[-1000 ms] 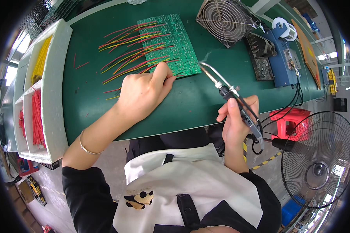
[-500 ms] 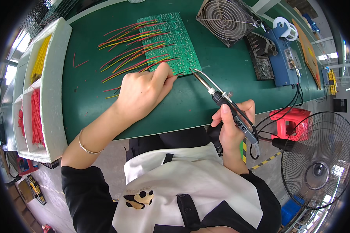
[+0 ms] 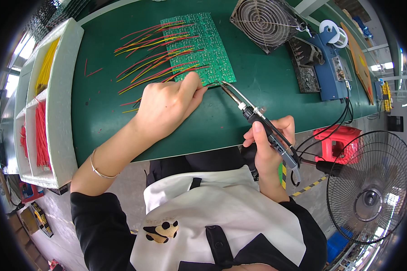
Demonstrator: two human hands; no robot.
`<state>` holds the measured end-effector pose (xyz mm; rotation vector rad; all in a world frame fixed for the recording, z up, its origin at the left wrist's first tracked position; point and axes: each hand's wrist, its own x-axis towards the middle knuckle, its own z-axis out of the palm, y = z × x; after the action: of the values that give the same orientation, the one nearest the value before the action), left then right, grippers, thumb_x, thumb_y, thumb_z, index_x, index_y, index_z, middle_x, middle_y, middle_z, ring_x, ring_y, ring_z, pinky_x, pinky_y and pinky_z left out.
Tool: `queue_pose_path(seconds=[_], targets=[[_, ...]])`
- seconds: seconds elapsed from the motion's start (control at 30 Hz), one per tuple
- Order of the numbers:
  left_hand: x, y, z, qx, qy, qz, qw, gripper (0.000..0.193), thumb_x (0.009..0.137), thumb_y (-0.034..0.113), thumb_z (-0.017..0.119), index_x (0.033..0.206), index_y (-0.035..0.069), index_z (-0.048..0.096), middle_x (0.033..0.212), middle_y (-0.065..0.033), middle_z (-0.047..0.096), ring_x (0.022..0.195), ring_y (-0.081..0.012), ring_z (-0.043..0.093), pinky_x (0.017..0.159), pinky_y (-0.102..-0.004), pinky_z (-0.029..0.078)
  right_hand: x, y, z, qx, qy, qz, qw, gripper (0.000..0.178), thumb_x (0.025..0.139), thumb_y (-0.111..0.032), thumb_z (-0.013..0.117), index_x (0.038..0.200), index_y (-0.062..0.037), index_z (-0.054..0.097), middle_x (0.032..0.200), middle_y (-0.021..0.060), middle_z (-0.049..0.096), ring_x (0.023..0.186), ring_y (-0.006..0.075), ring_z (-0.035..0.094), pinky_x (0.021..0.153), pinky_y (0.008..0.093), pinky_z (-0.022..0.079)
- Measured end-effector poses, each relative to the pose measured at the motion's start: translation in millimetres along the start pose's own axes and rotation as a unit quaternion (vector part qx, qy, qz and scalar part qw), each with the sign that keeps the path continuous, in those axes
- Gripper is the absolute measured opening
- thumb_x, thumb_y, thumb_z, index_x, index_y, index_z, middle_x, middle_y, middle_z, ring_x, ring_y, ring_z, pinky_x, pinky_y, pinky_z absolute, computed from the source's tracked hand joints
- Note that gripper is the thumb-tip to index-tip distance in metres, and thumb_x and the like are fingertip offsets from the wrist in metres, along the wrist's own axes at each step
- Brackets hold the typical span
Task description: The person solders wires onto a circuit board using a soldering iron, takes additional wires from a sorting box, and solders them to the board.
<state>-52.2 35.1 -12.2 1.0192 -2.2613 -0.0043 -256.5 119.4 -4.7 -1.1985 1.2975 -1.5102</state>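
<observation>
Over the near edge of the worktop (image 3: 208,126) we note the right hand (image 3: 272,142) closed around a soldering iron (image 3: 260,118), tip at the near edge of the circuit board (image 3: 212,47). Left hand (image 3: 171,103) at that same edge: thumb and forefinger pinched together, contents hidden, we cannot tell. Board lies just beyond the pinch, toward the worktop's far edge, wires (image 3: 144,48) trailing leftward
</observation>
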Motion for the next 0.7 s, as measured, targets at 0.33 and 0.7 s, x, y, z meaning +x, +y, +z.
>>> queue_pose_path(seconds=[0.33,0.7], targets=[[0.2,1.0,-0.1,0.012,0.0,0.012,1.0,0.019,0.076,0.006,0.068,0.073,0.006,0.049,0.048,-0.0036,0.05,0.04,-0.0186,0.051,0.038,-0.0308,0.038,-5.8,-0.2,0.9,-0.049,-0.012,-0.003,0.999,0.029,0.08,-0.003,0.066,0.083,-0.0021,0.038,0.072,0.0135,0.061,0.058,0.0118,0.06,0.049,0.0219,0.049],[0.6,1.7,0.1,0.018,0.002,0.017,1.0,0.019,0.075,0.006,0.069,0.073,0.006,0.049,0.048,-0.0037,0.05,0.039,-0.0187,0.051,0.037,-0.0305,0.038,-7.7,9.6,-2.7,-0.022,-0.018,-0.071,0.997,0.031,0.082,-0.001,0.062,0.088,-0.0037,0.032,0.07,0.0146,0.061,0.056,0.012,0.059,0.05,0.0228,0.049]])
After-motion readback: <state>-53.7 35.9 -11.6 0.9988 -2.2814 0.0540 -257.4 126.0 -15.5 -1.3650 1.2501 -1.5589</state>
